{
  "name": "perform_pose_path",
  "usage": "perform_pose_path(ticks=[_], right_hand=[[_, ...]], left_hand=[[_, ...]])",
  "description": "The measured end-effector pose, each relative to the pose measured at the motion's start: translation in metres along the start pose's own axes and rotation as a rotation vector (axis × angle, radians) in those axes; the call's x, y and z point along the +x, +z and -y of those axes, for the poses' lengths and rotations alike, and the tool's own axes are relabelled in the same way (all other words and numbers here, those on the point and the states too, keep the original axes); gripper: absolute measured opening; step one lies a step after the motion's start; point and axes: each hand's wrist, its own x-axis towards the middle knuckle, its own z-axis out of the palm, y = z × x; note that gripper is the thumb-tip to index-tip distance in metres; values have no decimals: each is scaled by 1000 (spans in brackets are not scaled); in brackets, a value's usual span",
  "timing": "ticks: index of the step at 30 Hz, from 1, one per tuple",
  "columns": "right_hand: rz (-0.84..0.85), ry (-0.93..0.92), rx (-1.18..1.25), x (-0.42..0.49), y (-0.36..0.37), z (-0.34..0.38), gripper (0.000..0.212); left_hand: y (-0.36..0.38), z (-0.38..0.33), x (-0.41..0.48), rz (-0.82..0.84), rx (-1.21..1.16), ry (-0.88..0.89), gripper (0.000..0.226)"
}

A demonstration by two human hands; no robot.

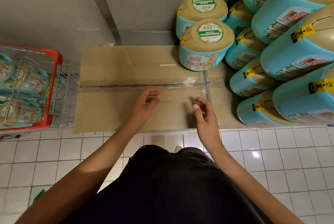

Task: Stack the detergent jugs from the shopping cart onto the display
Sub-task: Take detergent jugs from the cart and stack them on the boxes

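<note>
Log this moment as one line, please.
left hand: empty; right hand: empty; both above cardboard; two jugs upright there; cart holds more

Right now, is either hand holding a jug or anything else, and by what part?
Nothing is held. The left hand and the right hand are both empty, fingers loosely curled, above the cardboard sheet.

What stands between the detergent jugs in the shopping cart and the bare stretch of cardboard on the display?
Only the cart's own wire wall. The teal-and-beige detergent jugs lie inside the red-rimmed wire shopping cart, so they must go up over it. The flat brown cardboard beside it lies bare.
</note>
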Motion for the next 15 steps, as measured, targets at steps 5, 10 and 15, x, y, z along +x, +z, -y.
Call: perform_pose_path(ticks=[5,10,15], right_hand=[[151,-47,-21,-5,-16,-7,28],[345,-93,-45,-17,-30,-14,26],[512,-130,-136,-36,-28,-23,22]], left_hand=[[4,7,-64,-63,-80,-84,18],[22,18,-124,-231,-111,-137,19],[31,50,-198,-447,-195,-182,18]])
